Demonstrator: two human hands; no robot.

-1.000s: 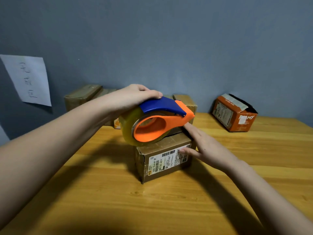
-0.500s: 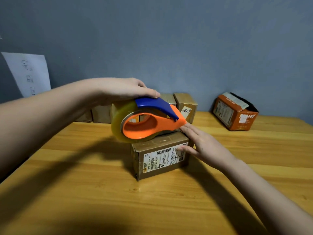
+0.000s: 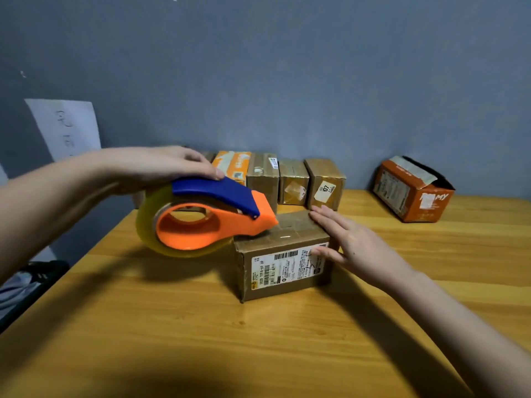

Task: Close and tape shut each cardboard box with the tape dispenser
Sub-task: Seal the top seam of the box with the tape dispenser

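Note:
A small brown cardboard box with a white barcode label on its front stands closed in the middle of the wooden table. My left hand grips the orange and blue tape dispenser from above. Its orange nose touches the box's top left edge, and its clear tape roll hangs off to the left. My right hand lies flat against the box's right side, fingers spread over the top right corner and the label.
Several taped brown boxes and an orange one stand in a row against the blue wall. An orange box with an open flap lies on its side at the back right. A paper sheet hangs on the wall at left.
The dispenser has moved left across the box top, from over the box to its left edge. My right hand has stayed on the box's right side.

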